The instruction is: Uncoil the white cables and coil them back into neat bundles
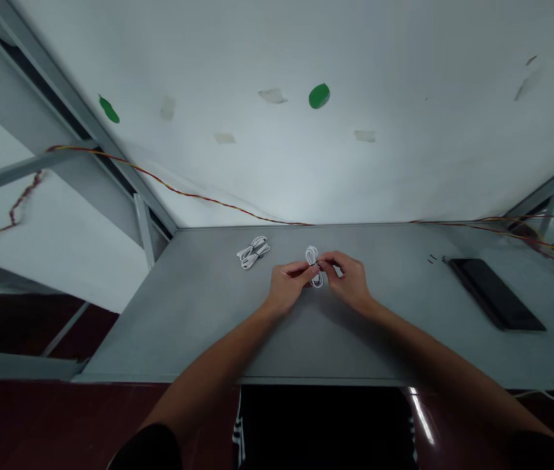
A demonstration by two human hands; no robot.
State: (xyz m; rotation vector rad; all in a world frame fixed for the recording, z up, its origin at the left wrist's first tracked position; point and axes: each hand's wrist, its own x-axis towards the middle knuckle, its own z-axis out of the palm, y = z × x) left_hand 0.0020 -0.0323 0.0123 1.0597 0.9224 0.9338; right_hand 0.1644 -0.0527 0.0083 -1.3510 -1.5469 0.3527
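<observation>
A coiled white cable stands out above my hands, bound at its middle by a thin dark tie. My left hand is closed round the coil's middle from the left, thumb across it. From the right, my right hand pinches at the dark tie, its fingertips pressed together close to the coil. Part of the tie is hidden by the fingers. To the left, more bundled white cables lie on the grey table, also with dark ties round them.
Right of my hands lies a black, flat device, with a few short dark strips near its upper left. A white panel rises behind the table. Twisted red and yellow wire runs along it, and metal frame bars stand left.
</observation>
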